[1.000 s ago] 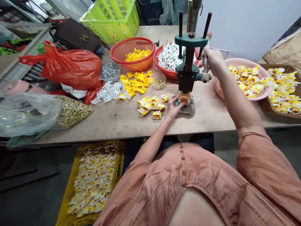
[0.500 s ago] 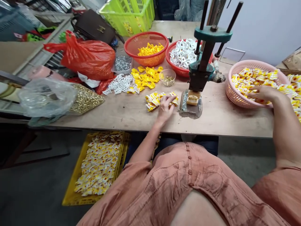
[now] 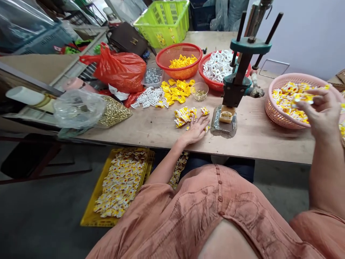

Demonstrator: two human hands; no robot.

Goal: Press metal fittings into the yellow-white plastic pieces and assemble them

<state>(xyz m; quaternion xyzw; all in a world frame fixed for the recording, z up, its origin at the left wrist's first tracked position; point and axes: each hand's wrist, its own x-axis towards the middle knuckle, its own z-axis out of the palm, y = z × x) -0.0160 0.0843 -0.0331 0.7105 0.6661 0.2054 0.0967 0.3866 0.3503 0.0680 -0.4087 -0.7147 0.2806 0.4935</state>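
Observation:
My left hand (image 3: pixel 196 129) lies flat on the wooden table (image 3: pixel 151 127), fingers spread, touching a small heap of yellow-and-white pieces (image 3: pixel 185 114). Just right of it stands a hand press (image 3: pixel 237 77) with a teal head; a tan block (image 3: pixel 226 115) rests on its base. My right hand (image 3: pixel 320 113) hovers over the front of the pink basket (image 3: pixel 272 111), which is full of yellow-and-white pieces. Its fingers are curled and blurred; a yellow-and-white piece (image 3: pixel 303 99) shows at the fingertips.
Behind the press sit a red basket of yellow parts (image 3: pixel 179 61) and a red basket of white parts (image 3: pixel 217 66). A small bowl of rivets (image 3: pixel 199 91), loose yellow and white parts, a red bag (image 3: pixel 118 70) and a green crate (image 3: pixel 164 21) crowd the left. A yellow tray (image 3: pixel 118 187) lies on the floor.
My right hand left the press handle, dipped into the pink basket and lifted back toward me. My left hand moved from the press base to the small heap and flattened.

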